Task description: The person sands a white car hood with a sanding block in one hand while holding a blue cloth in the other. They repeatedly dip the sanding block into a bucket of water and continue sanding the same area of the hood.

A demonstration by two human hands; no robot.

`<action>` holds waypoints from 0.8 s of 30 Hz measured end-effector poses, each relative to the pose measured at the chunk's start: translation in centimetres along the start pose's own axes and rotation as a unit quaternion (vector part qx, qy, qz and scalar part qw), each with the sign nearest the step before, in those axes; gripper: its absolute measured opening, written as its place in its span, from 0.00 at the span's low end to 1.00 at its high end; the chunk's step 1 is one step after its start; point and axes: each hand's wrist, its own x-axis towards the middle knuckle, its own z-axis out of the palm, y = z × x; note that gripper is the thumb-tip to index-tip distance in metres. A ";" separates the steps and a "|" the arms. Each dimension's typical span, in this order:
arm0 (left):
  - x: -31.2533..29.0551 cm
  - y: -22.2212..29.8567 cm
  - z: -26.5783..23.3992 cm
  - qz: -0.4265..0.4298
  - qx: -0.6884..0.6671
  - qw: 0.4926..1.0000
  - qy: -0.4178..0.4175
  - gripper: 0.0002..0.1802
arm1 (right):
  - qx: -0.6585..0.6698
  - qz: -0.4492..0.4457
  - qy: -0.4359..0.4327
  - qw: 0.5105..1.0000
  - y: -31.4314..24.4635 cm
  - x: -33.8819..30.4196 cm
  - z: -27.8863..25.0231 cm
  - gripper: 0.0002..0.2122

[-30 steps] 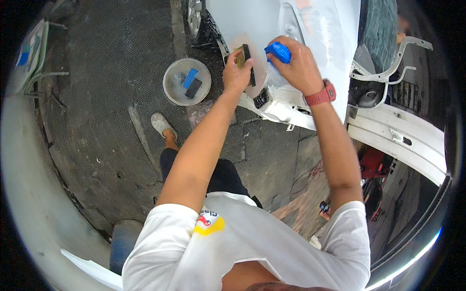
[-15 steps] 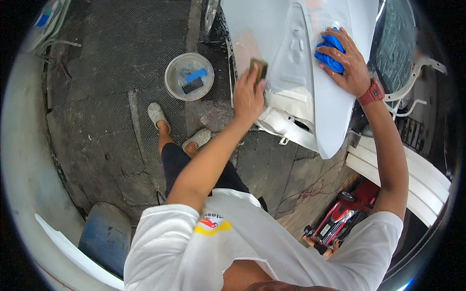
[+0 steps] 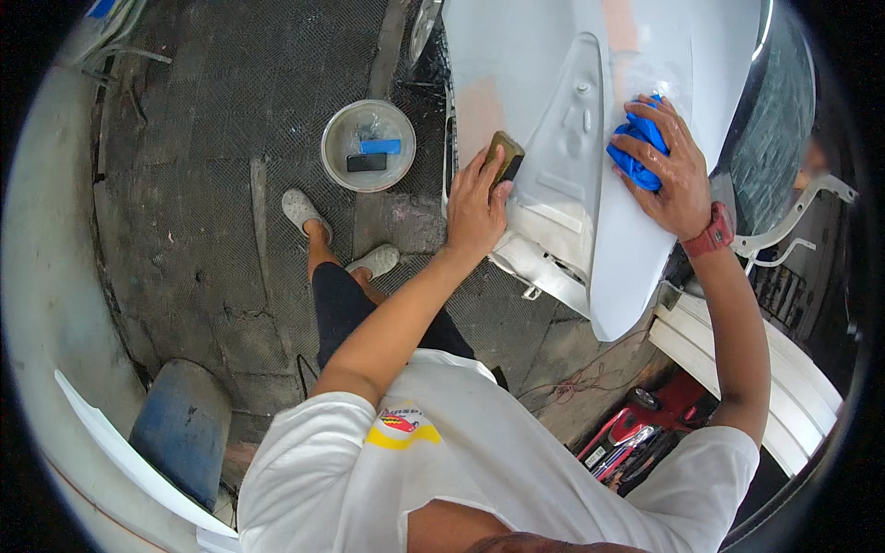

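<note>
My left hand (image 3: 478, 207) is closed round a brown-and-black sanding block (image 3: 504, 158), held tilted at the near left part of a pale grey-white car body panel (image 3: 544, 101). Whether the block touches the surface I cannot tell. A crumpled blue wad (image 3: 638, 147) is under my right hand (image 3: 678, 166), whose curled fingers press it against the wet outer part of the panel; cloth or plastic, I cannot tell. Pinkish filler patches (image 3: 477, 111) show on the paint. A raised, ribbed section of the panel lies between my hands.
Left of the panel, a round white bucket (image 3: 409, 166) on the floor holds a blue block (image 3: 381, 147) and a black block (image 3: 367, 163). A blue barrel (image 3: 182, 424) stands lower left. White slatted panels (image 3: 784, 350) and a red vehicle (image 3: 636, 424) lie lower right.
The whole view has shifted, so the panel sits lower and further right. My right hand has slid slightly toward me with the blue wad. The block in my left hand is tilted more.
</note>
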 end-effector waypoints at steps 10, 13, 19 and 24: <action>0.9 -1.8 0.1 -0.025 -0.018 1.000 -0.003 0.31 | 0.009 0.003 0.010 1.000 0.4 1.2 0.3 0.20; -0.2 -2.6 0.3 -0.035 -0.009 0.999 -0.007 0.31 | 0.010 0.017 0.003 1.000 0.0 0.2 -0.1 0.20; 10.9 -9.8 0.3 -0.146 -0.103 0.984 -0.011 0.33 | 0.019 -0.001 0.012 1.000 0.0 1.8 0.4 0.20; -6.5 -5.7 0.5 -0.099 -0.026 0.994 -0.039 0.33 | 0.012 0.016 -0.001 1.000 0.0 0.2 0.1 0.21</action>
